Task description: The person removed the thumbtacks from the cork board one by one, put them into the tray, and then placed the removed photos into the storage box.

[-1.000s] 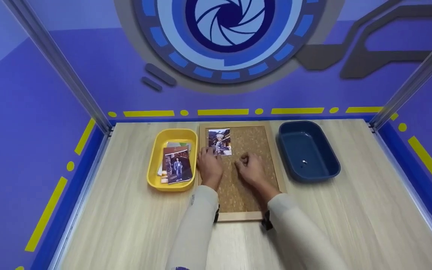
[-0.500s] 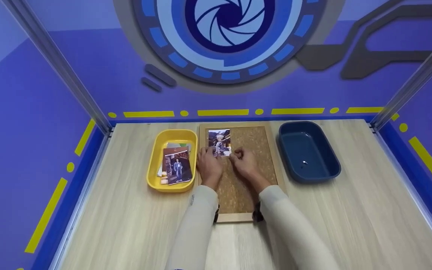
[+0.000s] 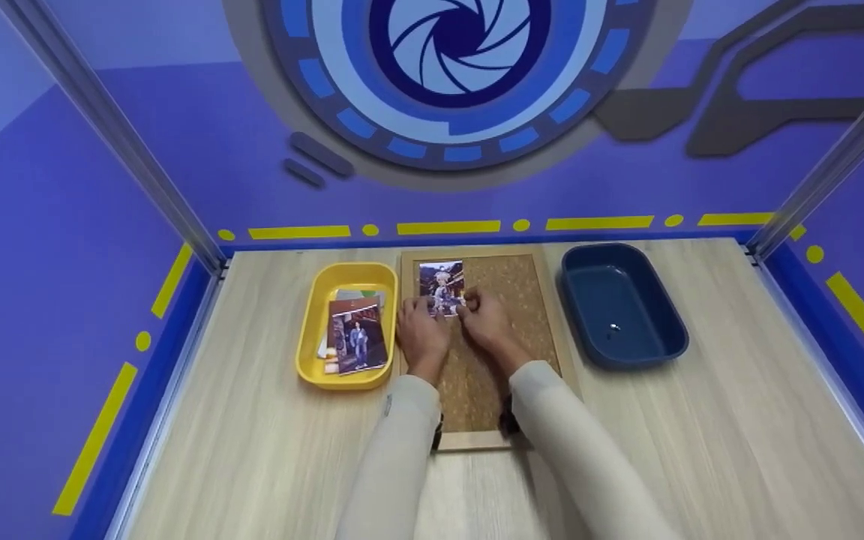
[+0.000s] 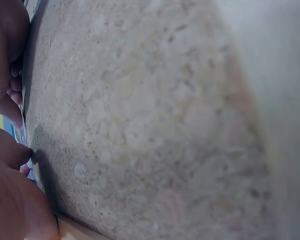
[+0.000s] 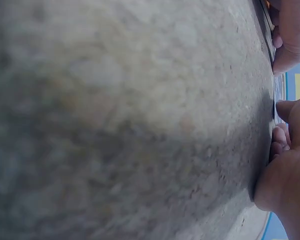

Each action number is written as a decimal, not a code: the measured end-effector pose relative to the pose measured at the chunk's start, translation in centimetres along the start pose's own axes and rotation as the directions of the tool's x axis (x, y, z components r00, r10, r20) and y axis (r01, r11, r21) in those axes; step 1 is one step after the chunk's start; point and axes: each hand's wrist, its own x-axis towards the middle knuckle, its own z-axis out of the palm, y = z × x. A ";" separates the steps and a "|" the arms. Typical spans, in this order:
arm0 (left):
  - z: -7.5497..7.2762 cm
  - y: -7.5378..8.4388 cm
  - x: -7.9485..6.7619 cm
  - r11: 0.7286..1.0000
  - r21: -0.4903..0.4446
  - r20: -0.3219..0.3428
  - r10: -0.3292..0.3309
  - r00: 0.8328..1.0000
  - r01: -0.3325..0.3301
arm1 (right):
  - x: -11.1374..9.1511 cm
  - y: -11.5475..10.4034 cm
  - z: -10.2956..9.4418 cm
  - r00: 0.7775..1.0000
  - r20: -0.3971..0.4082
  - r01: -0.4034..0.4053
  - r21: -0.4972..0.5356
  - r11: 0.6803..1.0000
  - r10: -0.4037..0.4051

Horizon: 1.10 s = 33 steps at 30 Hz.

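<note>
A photo of a figure lies on the upper left of a wood-framed corkboard. My left hand rests at its lower left corner, fingertips on the photo's bottom edge. At the lower right corner, my right hand has its fingers curled, thumb and forefinger drawn together at the photo. Whatever lies between these fingertips is hidden. Both hands show at the edge of the wrist views: the left hand low in the left one, the right hand low in the right one.
Left of the board stands a yellow tray holding several photos. A dark blue tray stands on the right with a small shiny metal piece in it. Printed panels wall the table in at the back and sides.
My right hand has moved left and slightly up from bare cork to the photo's lower right corner. The left hand keeps its place on the photo.
</note>
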 end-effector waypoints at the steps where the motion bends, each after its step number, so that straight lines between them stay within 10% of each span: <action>1: 0.0 0.0 0.0 1.000 0.003 -0.002 0.001 1.000 -0.001 | 0.1 0.0 0.0 1.000 -0.003 0.008 0.001 1.000 -0.008; 33: 0.7 0.0 -0.2 1.000 -0.009 -0.062 -0.003 0.998 0.003 | 3.2 -1.1 1.6 0.998 -0.040 0.043 -0.105 0.994 -0.047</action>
